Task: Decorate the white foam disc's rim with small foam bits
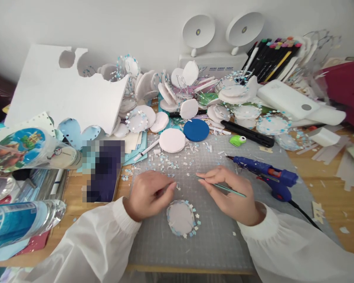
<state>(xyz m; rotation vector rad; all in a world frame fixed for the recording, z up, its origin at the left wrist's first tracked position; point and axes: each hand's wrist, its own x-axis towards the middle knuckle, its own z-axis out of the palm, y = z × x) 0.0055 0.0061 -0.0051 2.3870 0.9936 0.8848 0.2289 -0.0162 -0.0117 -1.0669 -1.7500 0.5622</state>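
Tweezers (235,192) pinched by fingers of R hand (230,200); L hand's (147,192) fingers curled, can't tell if gripping. Trimmed disc (180,218) lies bodyward, betw. both, edging approx. done; beyond fingertips, loose bits (163,158) unused, plain disc (172,140) bare.

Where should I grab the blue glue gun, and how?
Best by the handle of the blue glue gun, probably coming from the near right side. It lies on its side, with the handle sticking out toward you and the black cord trailing from that end. The dark nozzle points left, so stay away from it; it might be hot.
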